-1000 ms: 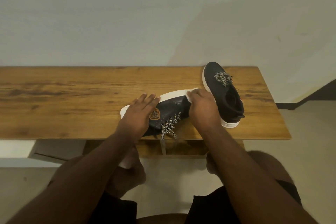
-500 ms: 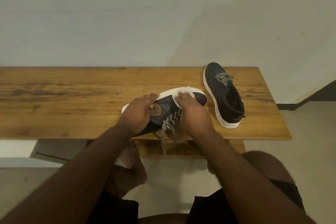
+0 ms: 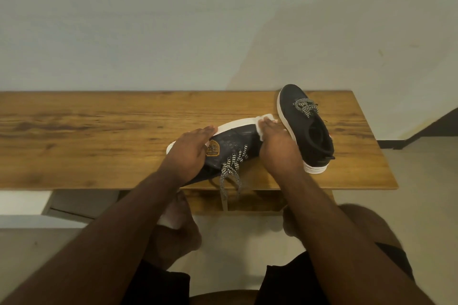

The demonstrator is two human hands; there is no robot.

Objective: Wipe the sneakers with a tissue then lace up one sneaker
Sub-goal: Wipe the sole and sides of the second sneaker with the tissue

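A black sneaker with a white sole and a yellow badge lies on its side near the front edge of the wooden table. Its black-and-white laces hang loose over the table's edge. My left hand presses flat on the heel part and holds the shoe down. My right hand presses a white tissue against the toe and the sole rim. A second black sneaker stands upright on its sole just to the right, touching my right hand's side.
The table ends at the right near the second sneaker. A pale wall rises behind the table. My knees and bare feet are below the table's front edge, with a shelf under the top.
My right hand slid the tissue along the sole from mid-shoe back toward the toe. The tilted sneaker has turned slightly under my left hand. The second sneaker has not moved.
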